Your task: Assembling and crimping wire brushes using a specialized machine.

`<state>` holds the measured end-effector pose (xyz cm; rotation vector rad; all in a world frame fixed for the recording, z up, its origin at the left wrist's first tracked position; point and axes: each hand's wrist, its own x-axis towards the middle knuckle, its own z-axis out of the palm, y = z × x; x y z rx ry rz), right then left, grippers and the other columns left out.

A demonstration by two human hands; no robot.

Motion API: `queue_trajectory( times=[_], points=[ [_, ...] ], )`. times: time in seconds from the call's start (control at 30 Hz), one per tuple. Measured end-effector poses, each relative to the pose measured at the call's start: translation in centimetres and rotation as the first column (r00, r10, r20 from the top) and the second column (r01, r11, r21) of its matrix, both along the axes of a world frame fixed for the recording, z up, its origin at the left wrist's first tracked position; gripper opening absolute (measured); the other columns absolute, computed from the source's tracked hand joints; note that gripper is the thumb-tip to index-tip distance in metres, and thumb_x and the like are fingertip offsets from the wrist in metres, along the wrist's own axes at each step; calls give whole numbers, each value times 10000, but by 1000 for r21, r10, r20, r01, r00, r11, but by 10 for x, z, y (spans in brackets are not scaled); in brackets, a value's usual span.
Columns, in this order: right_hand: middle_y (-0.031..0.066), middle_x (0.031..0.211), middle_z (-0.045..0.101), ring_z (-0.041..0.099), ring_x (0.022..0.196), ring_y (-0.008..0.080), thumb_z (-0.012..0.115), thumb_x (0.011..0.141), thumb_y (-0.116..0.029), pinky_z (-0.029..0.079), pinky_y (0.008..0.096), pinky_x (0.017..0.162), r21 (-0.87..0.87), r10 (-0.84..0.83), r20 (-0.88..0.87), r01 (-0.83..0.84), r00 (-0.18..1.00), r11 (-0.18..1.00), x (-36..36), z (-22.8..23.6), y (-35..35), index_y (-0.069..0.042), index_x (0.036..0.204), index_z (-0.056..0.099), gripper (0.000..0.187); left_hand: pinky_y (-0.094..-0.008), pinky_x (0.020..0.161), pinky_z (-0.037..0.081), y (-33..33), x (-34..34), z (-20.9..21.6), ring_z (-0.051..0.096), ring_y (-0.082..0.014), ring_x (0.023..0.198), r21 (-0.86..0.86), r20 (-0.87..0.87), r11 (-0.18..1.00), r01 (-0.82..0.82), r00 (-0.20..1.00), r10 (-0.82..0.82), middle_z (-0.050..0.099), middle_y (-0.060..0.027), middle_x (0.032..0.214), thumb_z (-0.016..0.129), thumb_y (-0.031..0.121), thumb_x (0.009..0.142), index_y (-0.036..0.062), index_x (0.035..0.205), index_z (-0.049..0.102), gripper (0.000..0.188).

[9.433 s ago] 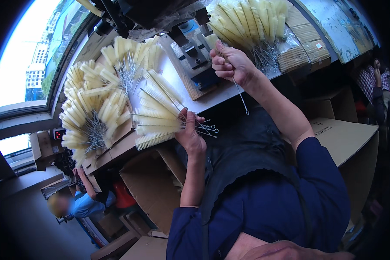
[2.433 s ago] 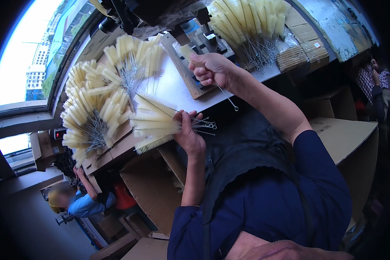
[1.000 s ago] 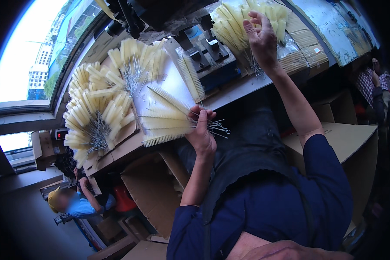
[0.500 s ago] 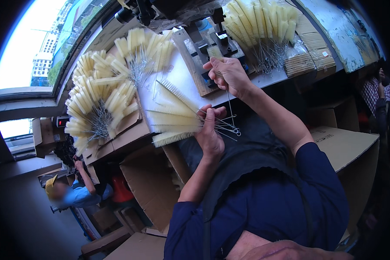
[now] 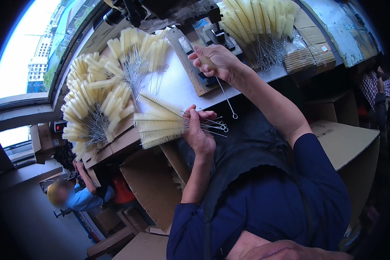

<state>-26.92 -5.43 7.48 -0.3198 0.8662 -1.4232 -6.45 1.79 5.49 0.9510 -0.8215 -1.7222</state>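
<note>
My left hand (image 5: 200,133) is closed around the wire stems of several pale-bristled bottle brushes (image 5: 160,126). Their bristles fan out to the left, and their looped wire ends stick out to the right. Farther up, my right hand (image 5: 221,63) grips a single bottle brush (image 5: 209,63) by its bristled part, mostly hidden by the fingers. Its twisted stem hangs down toward me and ends in a small loop. That hand is at the near side of a dark metal fixture (image 5: 213,35) on a wooden base (image 5: 190,65), partly covering it.
Heaps of similar brushes (image 5: 80,99) cover the bench's left side on cardboard, beside a window. Another brush pile (image 5: 264,24) lies right of the fixture, next to stacked flat cardboard (image 5: 305,58). Open cartons (image 5: 147,186) stand below the bench. A person in blue (image 5: 84,199) works at lower left.
My right hand has drawn back left from the fixture, bringing its brush with it. My left hand has shifted left with its bunch of brushes.
</note>
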Motion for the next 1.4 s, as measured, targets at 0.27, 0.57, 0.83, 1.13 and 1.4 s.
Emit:
queue_trajectory(
  times=[0.27, 0.57, 0.83, 1.13, 1.4],
  points=[
    [169, 970, 679, 695, 730, 232, 501, 976, -572, 599, 367, 627, 2, 17, 198, -18, 980, 1000, 7, 31, 16, 96, 1200, 507, 704, -390, 764, 573, -5, 6, -3, 640, -210, 770, -2, 0, 1000, -6, 1000, 6, 594, -71, 784, 467, 171, 1056, 19, 1170, 511, 196],
    [51, 841, 585, 586, 630, 136, 510, 1024, -357, 518, 290, 534, 83, -111, 304, 90, 946, 992, 26, 6, -13, 8, 1109, 501, 375, -348, 729, 559, -1, 4, 4, 620, -176, 743, -26, 46, 1000, -9, 999, 10, 608, -77, 797, 455, 190, 1064, 26, 1193, 503, 214],
    [-10, 666, 473, 321, 423, 48, 474, 1053, -346, 290, 197, 368, 13, -88, 122, 87, 989, 996, 8, 7, 39, -11, 986, 532, 347, -206, 515, 403, -13, 15, -16, 516, -101, 587, -35, 144, 999, -24, 989, 28, 585, -52, 742, 494, 250, 1057, 34, 1234, 512, 281],
    [-49, 573, 438, 285, 401, 32, 472, 1055, -352, 237, 188, 352, 34, -147, 120, 143, 982, 989, -36, -7, 48, -73, 885, 528, 332, -199, 462, 354, -13, 0, -9, 429, -82, 506, -64, 182, 998, 28, 983, -16, 515, -24, 653, 526, 257, 1044, 30, 1190, 575, 274],
    [-57, 567, 449, 295, 398, 24, 535, 1032, -338, 235, 179, 347, 103, -173, 76, 165, 982, 981, -41, -2, 42, -75, 859, 525, 315, -196, 509, 391, -14, -5, -8, 476, -69, 554, -87, 207, 996, 10, 978, 8, 567, -22, 750, 541, 236, 1039, 6, 1193, 587, 281]
  ],
)
